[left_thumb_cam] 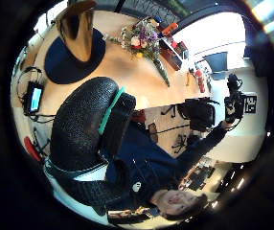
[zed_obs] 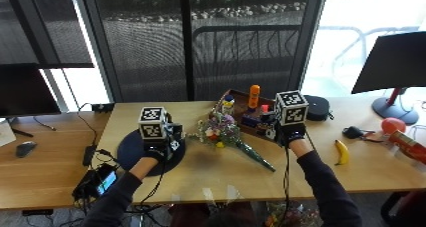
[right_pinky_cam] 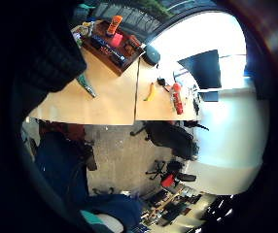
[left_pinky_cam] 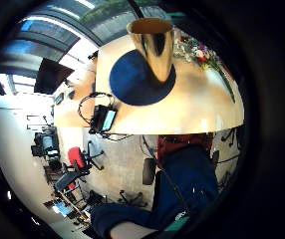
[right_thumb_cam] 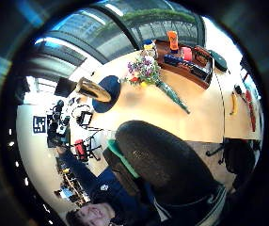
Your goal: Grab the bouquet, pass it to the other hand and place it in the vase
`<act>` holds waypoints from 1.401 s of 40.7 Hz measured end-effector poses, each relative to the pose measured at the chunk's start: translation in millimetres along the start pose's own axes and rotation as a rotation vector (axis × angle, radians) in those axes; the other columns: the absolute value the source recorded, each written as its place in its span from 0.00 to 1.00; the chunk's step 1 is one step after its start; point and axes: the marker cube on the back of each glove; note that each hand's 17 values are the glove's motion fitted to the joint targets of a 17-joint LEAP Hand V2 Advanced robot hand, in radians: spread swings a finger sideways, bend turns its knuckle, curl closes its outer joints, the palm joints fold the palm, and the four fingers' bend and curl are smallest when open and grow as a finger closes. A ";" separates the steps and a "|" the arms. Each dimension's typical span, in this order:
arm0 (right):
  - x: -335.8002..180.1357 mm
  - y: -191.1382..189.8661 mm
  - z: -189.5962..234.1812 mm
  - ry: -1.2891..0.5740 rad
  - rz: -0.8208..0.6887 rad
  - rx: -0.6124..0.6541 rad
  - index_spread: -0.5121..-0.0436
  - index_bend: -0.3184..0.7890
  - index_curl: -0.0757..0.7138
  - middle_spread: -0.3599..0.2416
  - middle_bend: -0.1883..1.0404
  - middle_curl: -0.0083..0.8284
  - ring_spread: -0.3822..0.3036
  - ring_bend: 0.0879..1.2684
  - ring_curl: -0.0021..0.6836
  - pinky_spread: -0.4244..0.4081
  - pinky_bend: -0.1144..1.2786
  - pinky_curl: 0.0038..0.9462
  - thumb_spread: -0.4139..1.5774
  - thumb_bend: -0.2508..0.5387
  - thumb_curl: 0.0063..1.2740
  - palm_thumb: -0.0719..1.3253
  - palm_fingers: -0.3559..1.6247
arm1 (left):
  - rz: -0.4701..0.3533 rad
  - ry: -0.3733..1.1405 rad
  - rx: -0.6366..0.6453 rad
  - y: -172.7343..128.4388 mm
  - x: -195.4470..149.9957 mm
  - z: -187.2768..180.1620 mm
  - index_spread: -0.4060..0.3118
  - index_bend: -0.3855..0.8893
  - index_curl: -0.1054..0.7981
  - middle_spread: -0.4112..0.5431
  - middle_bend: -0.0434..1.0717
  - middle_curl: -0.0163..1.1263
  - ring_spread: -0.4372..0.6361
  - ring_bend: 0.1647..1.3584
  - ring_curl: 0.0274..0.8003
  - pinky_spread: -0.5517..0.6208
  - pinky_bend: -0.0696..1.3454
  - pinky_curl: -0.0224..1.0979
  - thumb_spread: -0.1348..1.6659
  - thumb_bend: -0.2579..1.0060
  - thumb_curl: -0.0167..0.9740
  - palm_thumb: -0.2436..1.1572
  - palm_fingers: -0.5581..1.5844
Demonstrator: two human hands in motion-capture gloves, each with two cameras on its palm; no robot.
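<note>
The bouquet [zed_obs: 219, 131] of mixed flowers lies on the wooden table, its green wrapped stem pointing toward the front edge. It also shows in the palm views as bouquet [left_thumb_cam: 139, 40] and bouquet [right_thumb_cam: 146, 70]. A golden vase [left_pinky_cam: 155, 47] stands on a round dark blue mat [zed_obs: 130, 149]; in the outside view my left hand hides it. My left hand [zed_obs: 158, 149] hovers over the mat, left of the flowers, holding nothing. My right hand [zed_obs: 291, 134] hovers right of the bouquet, apart from it, fingers relaxed and empty.
A wooden tray [zed_obs: 249, 117] with an orange bottle and other items stands just behind the bouquet. A banana [zed_obs: 341, 152] lies to the right, a black pouch [zed_obs: 316, 107] behind it. A device with cables [zed_obs: 100, 182] sits at the front left edge.
</note>
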 end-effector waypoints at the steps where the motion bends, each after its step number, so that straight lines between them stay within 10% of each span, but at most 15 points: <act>1: -1.5 -2.3 1.1 0.001 0.002 0.003 0.38 0.38 0.29 0.62 0.36 0.37 0.66 0.34 0.39 0.71 0.44 0.33 0.77 0.30 0.15 0.18 0.26 | 0.004 0.002 -0.001 0.5 1.7 -0.7 0.55 0.42 0.39 0.66 0.20 0.24 0.63 0.40 0.33 0.77 0.34 0.28 0.73 0.19 0.23 0.29 0.36; 23: -18.6 -33.9 -18.0 -0.025 0.138 -0.061 0.43 0.34 0.24 0.60 0.34 0.41 0.64 0.42 0.45 0.80 0.59 0.40 0.73 0.29 0.20 0.21 0.32 | 0.000 -0.085 0.093 -6.8 17.9 -0.8 0.56 0.43 0.44 0.70 0.18 0.25 0.66 0.41 0.34 0.80 0.35 0.31 0.73 0.19 0.26 0.29 0.34; 42: 1.0 -85.7 55.0 -0.173 0.241 -0.305 0.38 0.32 0.14 0.54 0.46 0.49 0.49 0.52 0.53 0.76 0.65 0.41 0.73 0.29 0.23 0.29 0.35 | 0.070 -0.143 0.188 -18.7 30.5 19.3 0.56 0.42 0.46 0.71 0.19 0.25 0.66 0.41 0.35 0.80 0.36 0.32 0.74 0.19 0.27 0.30 0.33; 47: -10.8 -66.9 72.5 -0.220 0.397 -0.638 0.54 0.34 0.15 0.57 0.43 0.49 0.50 0.53 0.53 0.76 0.66 0.41 0.74 0.29 0.23 0.30 0.35 | 0.079 -0.167 0.205 -17.2 37.4 21.9 0.56 0.42 0.46 0.71 0.19 0.26 0.66 0.41 0.35 0.80 0.37 0.32 0.74 0.19 0.27 0.30 0.33; 57: -1.2 -115.7 163.5 -0.360 0.458 -0.678 0.72 0.33 0.16 0.61 0.38 0.49 0.53 0.56 0.54 0.70 0.70 0.41 0.75 0.29 0.24 0.32 0.36 | 0.091 -0.143 0.202 -12.5 39.6 26.9 0.56 0.42 0.46 0.71 0.19 0.26 0.66 0.42 0.35 0.80 0.37 0.33 0.74 0.19 0.28 0.30 0.33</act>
